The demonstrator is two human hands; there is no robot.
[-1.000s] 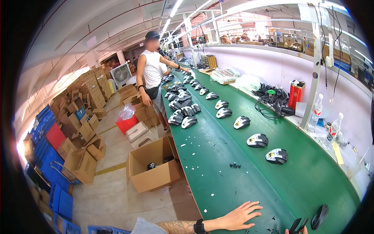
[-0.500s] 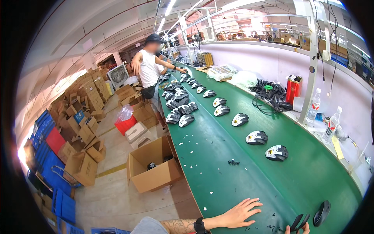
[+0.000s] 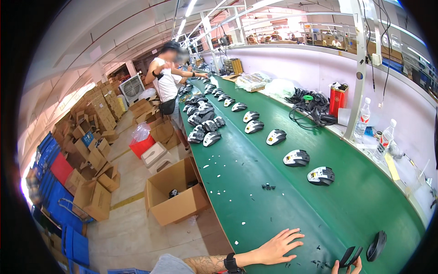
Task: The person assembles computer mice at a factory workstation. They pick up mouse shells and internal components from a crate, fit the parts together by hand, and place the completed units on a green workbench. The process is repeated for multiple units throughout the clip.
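My left hand point(image 3: 279, 247) hovers over or rests on the green bench top with its fingers spread and nothing in them. At the lower edge, my right hand point(image 3: 347, 266) grips a black curved plastic mouse part point(image 3: 350, 256); part of that hand is cut off by the frame. A black mouse shell point(image 3: 376, 245) stands just to its right. Small black plastic bits point(image 3: 318, 263) lie between my two hands. Farther up the bench, white-and-black computer mice point(image 3: 320, 176) form a spaced row.
A pile of mice point(image 3: 200, 114) sits at the bench's left edge. Beside the bench stands an open cardboard box point(image 3: 175, 196). A person in a white top point(image 3: 168, 84) works at the far end. Plastic bottles point(image 3: 363, 118) and black cables point(image 3: 310, 107) line the right ledge.
The view has shifted slightly, so the bench items sit a little farther left. The far person's raised arm has come down and bent. My hands keep nearly the same pose.
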